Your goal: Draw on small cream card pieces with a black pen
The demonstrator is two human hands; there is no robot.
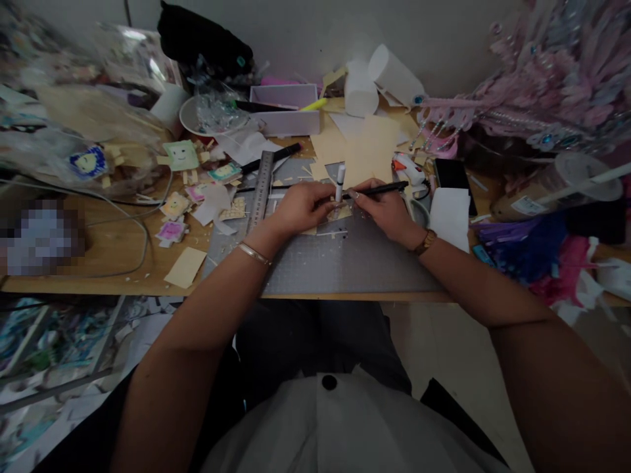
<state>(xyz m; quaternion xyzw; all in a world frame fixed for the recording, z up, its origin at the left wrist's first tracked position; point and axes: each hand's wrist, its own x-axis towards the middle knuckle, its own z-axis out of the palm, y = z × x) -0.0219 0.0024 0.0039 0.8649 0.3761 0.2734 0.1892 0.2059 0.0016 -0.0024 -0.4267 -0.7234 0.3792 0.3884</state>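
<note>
At frame centre, the left hand [308, 205] is pinching an upright white tube [340, 176], while the right hand [383, 209] is gripping a black pen [389, 188] between nearly closed fingers. Both are probably handling light and stiff, best held low; knuckles are hiding the tube's base and pen's tip.

black pen [387, 188], white tube [340, 175], grey mat [315, 269]

You wear a grey top [276, 427], with a round black button [329, 382] on it. Beyond this button, your trousers [320, 335] are dark. Forward-left of the button, a thin shiny bangle [254, 253] circles your left wrist [269, 236]; forward-right, a brownish-gold band [426, 242] is around your right wrist [415, 235].
</note>
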